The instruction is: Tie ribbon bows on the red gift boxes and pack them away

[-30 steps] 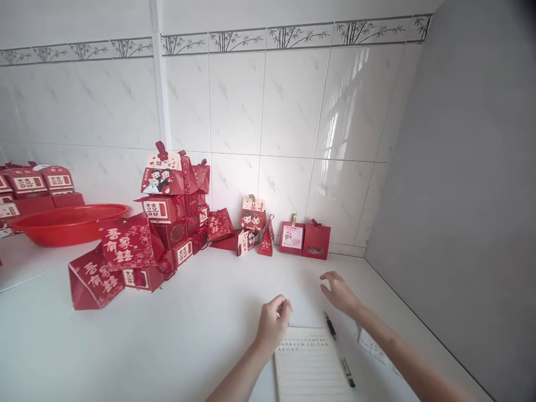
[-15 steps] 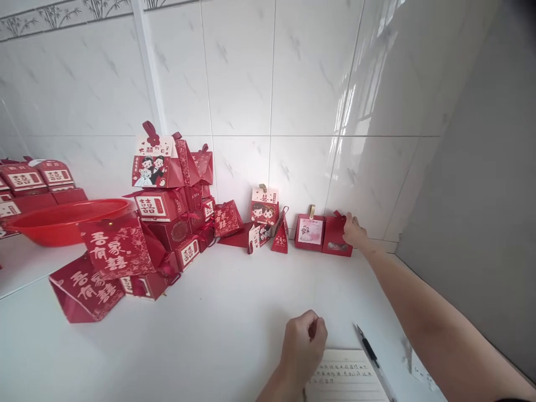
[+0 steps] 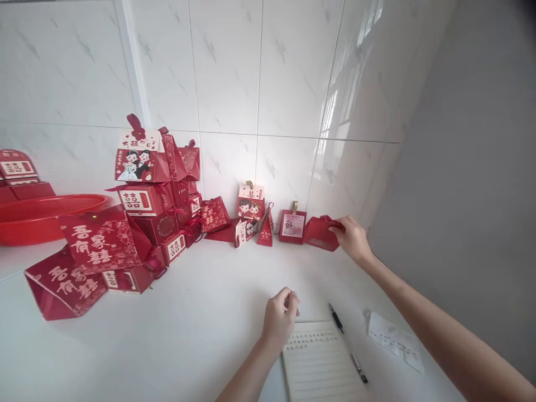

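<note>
My right hand (image 3: 350, 237) pinches the top corner of a plain red gift box (image 3: 321, 233) near the wall. The box has a small clear window low on its front and leans to one side. Just left of it stands a red box (image 3: 292, 226) with a pink picture panel and a gold loop. My left hand (image 3: 281, 315) is curled closed above the top left corner of a lined notebook (image 3: 318, 363), with nothing visible in it. Handwriting fills the page's first lines. A black pen (image 3: 347, 343) lies along the notebook's right side.
On the left, red wedding gift boxes (image 3: 157, 226) are stacked against the tiled wall beside a red plastic basin (image 3: 29, 220). Several smaller boxes, including a triangular one (image 3: 266, 230), stand along the wall. A crumpled paper slip (image 3: 393, 338) lies right of the pen.
The view has turned slightly right and down. My right hand has tilted the plain red box, which stood upright before. My left hand stays curled by the notebook.
</note>
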The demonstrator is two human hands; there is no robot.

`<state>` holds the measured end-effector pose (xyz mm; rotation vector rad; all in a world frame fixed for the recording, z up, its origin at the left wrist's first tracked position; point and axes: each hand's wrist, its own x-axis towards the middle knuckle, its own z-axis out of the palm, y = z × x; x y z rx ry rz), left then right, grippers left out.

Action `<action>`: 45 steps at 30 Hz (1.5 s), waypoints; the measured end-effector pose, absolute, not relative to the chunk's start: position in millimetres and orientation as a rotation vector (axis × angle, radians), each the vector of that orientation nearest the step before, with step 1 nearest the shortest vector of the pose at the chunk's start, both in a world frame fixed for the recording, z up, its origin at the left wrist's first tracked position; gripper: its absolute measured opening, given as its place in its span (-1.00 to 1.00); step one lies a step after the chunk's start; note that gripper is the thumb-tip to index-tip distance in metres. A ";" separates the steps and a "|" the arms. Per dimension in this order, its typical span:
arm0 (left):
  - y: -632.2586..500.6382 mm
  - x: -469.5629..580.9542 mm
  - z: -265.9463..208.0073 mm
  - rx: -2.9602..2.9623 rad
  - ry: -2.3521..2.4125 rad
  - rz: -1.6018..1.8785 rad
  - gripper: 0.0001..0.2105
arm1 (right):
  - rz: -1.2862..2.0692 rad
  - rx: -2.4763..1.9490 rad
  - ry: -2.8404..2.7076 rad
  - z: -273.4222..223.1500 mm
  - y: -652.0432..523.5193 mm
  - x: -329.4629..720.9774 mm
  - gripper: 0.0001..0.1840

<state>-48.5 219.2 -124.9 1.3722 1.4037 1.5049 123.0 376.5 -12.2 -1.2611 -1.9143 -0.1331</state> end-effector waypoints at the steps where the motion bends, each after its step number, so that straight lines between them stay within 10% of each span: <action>1: 219.5 -48.8 -124.7 1.363 1.390 1.576 -0.78 | -0.143 -1.216 -1.904 -10.6 354.7 125.5 -0.90; 17: 201.6 -48.6 -96.5 1.369 1.162 1.865 -0.62 | 0.094 -0.665 -1.930 -83.4 204.4 127.8 -0.78; 45: 168.7 -35.2 -63.8 2.079 1.184 2.108 -0.94 | 0.058 -0.512 -1.964 -88.4 193.7 119.3 -0.67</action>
